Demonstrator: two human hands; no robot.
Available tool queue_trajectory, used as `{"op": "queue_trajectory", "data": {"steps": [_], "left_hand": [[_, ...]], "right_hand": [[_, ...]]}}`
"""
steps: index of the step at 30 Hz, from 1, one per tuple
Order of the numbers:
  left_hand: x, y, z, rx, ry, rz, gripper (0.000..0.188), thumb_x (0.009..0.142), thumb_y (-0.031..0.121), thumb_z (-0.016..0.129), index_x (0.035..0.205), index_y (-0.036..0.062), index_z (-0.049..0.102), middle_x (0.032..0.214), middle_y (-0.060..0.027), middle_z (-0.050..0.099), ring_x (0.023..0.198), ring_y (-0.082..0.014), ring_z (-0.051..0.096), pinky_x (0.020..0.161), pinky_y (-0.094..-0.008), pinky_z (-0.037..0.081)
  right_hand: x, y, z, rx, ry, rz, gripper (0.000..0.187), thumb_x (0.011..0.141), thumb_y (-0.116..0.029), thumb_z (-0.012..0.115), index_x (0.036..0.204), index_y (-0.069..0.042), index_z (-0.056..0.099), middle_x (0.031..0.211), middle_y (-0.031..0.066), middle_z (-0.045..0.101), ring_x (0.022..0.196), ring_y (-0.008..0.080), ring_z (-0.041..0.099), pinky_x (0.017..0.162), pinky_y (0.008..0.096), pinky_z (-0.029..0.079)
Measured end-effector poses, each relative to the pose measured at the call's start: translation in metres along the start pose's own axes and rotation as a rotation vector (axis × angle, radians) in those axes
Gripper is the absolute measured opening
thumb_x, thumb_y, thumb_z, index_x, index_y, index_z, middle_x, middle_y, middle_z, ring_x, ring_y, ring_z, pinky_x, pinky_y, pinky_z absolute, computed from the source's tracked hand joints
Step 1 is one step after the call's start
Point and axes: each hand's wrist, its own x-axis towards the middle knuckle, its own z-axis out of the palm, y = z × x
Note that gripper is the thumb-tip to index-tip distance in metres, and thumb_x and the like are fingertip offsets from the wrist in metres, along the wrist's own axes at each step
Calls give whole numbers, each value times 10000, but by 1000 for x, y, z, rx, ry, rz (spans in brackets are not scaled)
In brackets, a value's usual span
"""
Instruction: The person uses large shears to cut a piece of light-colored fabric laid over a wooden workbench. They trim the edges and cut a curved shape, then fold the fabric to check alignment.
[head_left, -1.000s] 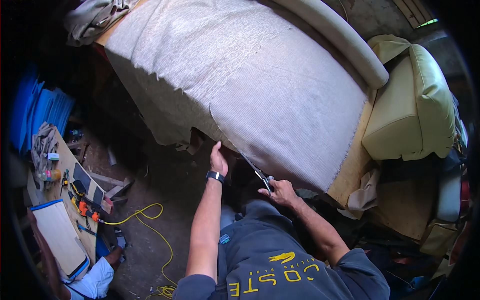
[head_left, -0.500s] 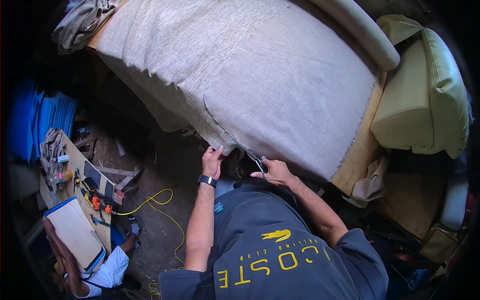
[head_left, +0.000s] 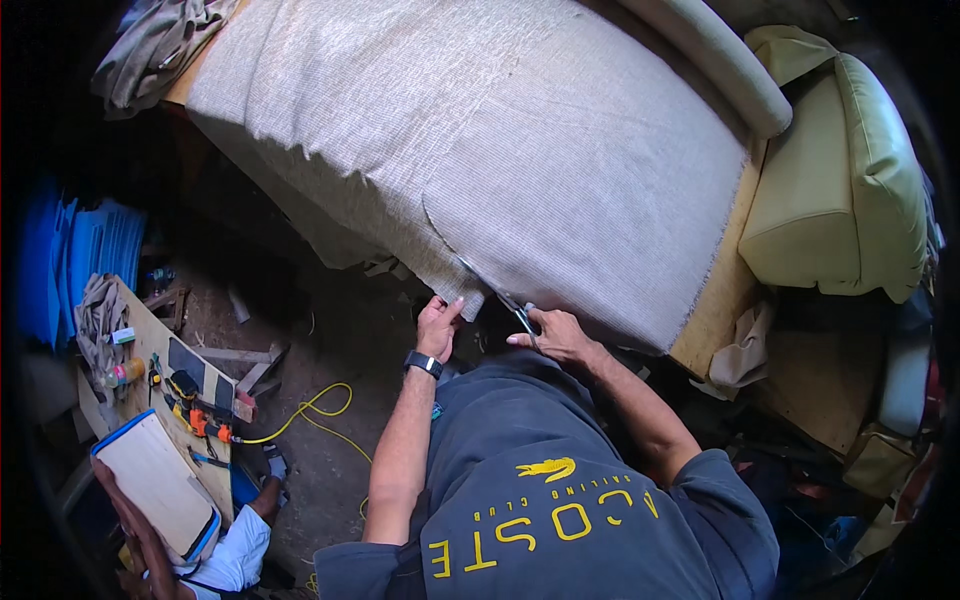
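A large sheet of light grey woven fabric covers the table and hangs over its near edge. My right hand grips the handles of a pair of scissors, whose blades sit in a cut running in from the near edge. Left of that cut, my left hand pinches the edge of the fabric flap between thumb and fingers. A dark curved cut line extends from the blade tips farther up the cloth. Part of the scissor handles is hidden by my right fingers.
A fabric roll lies along the far side. Right of the wooden tabletop stands a pale green padded seat piece. At lower left, a person holds a padded board beside a bench with tools; a yellow hose crosses the floor.
The view has shifted slightly. Both hands keep their holds on the fabric and scissors; the fabric flap sits a little lower in the picture.
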Motion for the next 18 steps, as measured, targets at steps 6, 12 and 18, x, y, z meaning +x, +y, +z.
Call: {"op": "queue_trajectory", "data": {"steps": [6, 12, 18], "left_hand": [[-2, 0, -14, 3, -18, -10, 207, 895, 95, 643, 1081, 70, 557, 1004, -28, 655, 916, -126, 627, 833, -305, 499], [-5, 11, -15, 23, -51, -27, 232, 892, 94, 650, 1101, 59, 555, 1044, -46, 652, 955, -140, 628, 858, -317, 502], [-6, 13, -23, 55, -53, -35, 230, 891, 87, 651, 1100, 48, 564, 1059, -53, 652, 956, -141, 630, 858, -321, 506]], "right_hand": [[-5, -6, 8, 166, 5, 53, 621, 800, -621, 641, 784, -3, 578, 591, 182, 564, 602, 367, 598, 609, 445, 465], [14, -23, 3, 170, 42, 71, 622, 788, -630, 648, 795, -12, 584, 575, 172, 547, 577, 361, 577, 604, 447, 453], [16, -21, 4, 197, -14, 55, 710, 782, -709, 583, 830, -1, 587, 575, 177, 545, 597, 358, 571, 640, 450, 445]]}}
